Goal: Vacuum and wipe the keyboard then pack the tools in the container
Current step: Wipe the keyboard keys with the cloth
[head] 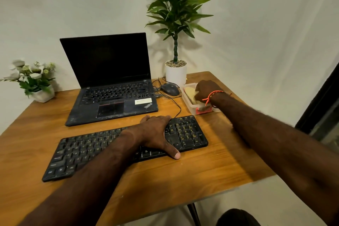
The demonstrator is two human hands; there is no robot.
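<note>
On the wooden table (183,174), a black keyboard (82,150) lies at a slant, its left end toward the camera and its right end farther back. The left hand (156,134) rests flat across the keys just left of the number pad, palm down and fingers spread, the thumb reaching over the near edge onto the table; it grasps nothing, and it hides the keys beneath it. Dust or pale specks show on the keycaps, though most legends are too small to read.

At the far right of the table stands a clear plastic container (190,104) with a red clip on its near wall. The right hand (206,90) is down inside it, wrist wearing an orange cord bracelet (211,96). Its fingers are curled and hidden by the back of the hand, so I cannot tell whether they have closed on anything. A pale yellow cloth or sponge (189,92) shows beside the knuckles; the rest of the contents are hard to make out.

Behind the keyboard sits an open laptop (110,82), its screen dark. A black mouse (170,89) lies between laptop and container, its cable running to the keyboard. 1 tall potted plant (176,24) stands behind the mouse and 1 small flower pot (33,80) sits at the table's far left corner.
</note>
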